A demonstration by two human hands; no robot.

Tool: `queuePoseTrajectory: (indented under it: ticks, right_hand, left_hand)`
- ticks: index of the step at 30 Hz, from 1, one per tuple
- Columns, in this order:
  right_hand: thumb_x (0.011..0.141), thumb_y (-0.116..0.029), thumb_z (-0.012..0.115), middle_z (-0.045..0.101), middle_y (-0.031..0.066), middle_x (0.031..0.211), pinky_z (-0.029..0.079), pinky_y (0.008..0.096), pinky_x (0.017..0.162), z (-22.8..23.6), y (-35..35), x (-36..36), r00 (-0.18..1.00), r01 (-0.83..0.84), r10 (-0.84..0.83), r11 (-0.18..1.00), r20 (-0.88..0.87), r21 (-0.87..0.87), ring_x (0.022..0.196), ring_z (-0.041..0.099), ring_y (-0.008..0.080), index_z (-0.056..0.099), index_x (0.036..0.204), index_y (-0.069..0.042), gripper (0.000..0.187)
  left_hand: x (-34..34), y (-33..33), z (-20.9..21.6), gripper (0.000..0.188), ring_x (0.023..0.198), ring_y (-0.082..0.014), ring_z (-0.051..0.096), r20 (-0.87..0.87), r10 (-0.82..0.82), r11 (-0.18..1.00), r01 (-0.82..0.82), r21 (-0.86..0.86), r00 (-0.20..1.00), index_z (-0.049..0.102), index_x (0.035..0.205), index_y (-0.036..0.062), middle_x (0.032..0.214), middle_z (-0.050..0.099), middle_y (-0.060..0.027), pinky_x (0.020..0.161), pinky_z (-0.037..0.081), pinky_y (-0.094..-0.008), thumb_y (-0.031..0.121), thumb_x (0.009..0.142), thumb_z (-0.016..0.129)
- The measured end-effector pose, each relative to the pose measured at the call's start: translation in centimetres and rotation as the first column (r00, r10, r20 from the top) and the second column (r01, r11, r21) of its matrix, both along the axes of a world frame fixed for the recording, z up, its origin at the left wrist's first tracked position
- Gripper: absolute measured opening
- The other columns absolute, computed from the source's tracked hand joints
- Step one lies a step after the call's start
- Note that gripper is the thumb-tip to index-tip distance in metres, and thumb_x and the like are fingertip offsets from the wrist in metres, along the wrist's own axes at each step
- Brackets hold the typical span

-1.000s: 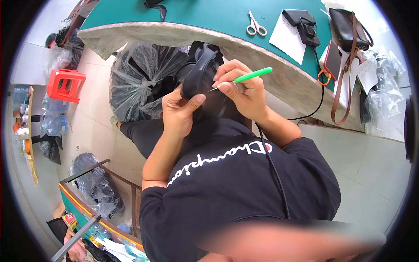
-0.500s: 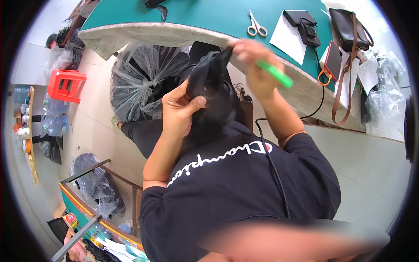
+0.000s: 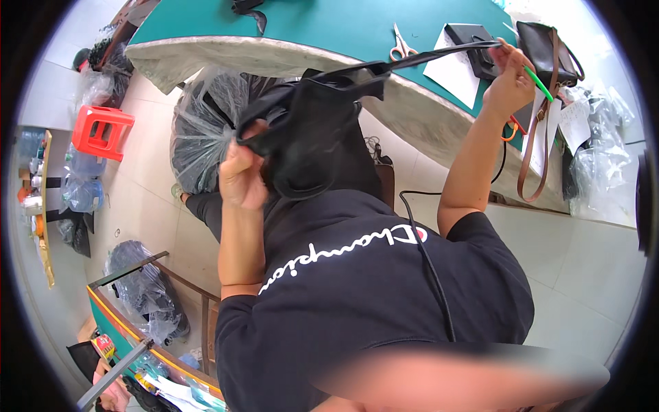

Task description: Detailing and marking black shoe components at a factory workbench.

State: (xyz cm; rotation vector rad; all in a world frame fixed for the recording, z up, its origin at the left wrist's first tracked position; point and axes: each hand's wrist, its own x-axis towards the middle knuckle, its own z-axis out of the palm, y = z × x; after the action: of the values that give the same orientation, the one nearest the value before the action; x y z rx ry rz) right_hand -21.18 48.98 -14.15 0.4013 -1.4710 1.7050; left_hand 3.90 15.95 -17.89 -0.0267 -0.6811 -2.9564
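My left hand (image 3: 241,177) is closed on the left edge of a black fabric piece (image 3: 309,141) that hangs over my lap. The piece has a rounded, cup-like lower part and a long narrow strap (image 3: 439,52). Out to the right, above the table's edge, my right hand (image 3: 510,86) pinches the strap's far end, and the strap is drawn taut between the hands. A slim bright green pen-like tool (image 3: 539,84) is also tucked in the right hand, sticking out past the fingers; its exact kind does not show. The left fingertips are partly hidden by the fabric.
Scissors (image 3: 400,47), a white sheet (image 3: 443,69), a black device (image 3: 473,51) and a brown-strapped bag (image 3: 546,55) lie on the green table (image 3: 329,27). A clear plastic sack (image 3: 202,137) of black goods stands left of my legs. Farther left is a red stool (image 3: 103,134).
My right hand has swung out to the right with the green tool, stretching the strap. My left hand has moved left and down, and the black fabric is spread wider.
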Motion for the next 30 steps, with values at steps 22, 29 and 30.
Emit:
queuePoseTrajectory:
  ticks: [22, 29, 30]
  right_hand:
    - [0.087, -0.015, 0.067, 0.065, 0.0199, 0.071, 0.059, 0.0317, 0.051, 3.7, -3.7, 9.6, -0.546, -0.834, 0.828, -0.521, -0.128, 0.182, 0.058, 0.066, 0.0240, 0.057, 0.075, 0.000, 0.021]
    - [0.086, -0.008, 0.063, 0.064, 0.0063, 0.088, 0.049, 0.0276, 0.072, 0.0, -1.8, 10.0, 0.452, -0.886, 0.316, 0.270, 0.834, 0.378, 0.081, 0.060, 0.0127, 0.066, 0.093, 0.000, 0.012]
    - [0.086, -0.008, 0.062, 0.063, 0.0069, 0.093, 0.048, 0.0279, 0.074, -0.8, -2.8, 10.2, 0.439, -0.894, 0.374, 0.267, 0.817, 0.359, 0.085, 0.059, 0.0130, 0.066, 0.093, 0.000, 0.011]
  left_hand:
    - [-4.5, 1.5, -5.5, 0.060, 0.132, -0.0286, 0.035, -0.250, 0.022, 0.995, -0.045, -0.088, 0.968, 0.058, 0.107, -0.0020, 0.142, 0.037, -0.0223, 0.110, 0.024, -0.0383, 0.048, 0.099, 0.026]
    - [-3.7, 0.9, -4.9, 0.070, 0.126, -0.0367, 0.041, 0.140, 0.049, 0.996, -0.038, -0.077, 0.989, 0.038, 0.137, 0.0014, 0.139, 0.040, -0.0223, 0.107, 0.033, -0.0468, 0.055, 0.096, 0.019]
    - [-3.7, 1.0, -4.5, 0.070, 0.126, -0.0367, 0.041, 0.140, 0.043, 0.996, -0.032, -0.079, 0.989, 0.038, 0.137, 0.0014, 0.139, 0.040, -0.0223, 0.107, 0.033, -0.0468, 0.055, 0.096, 0.019]
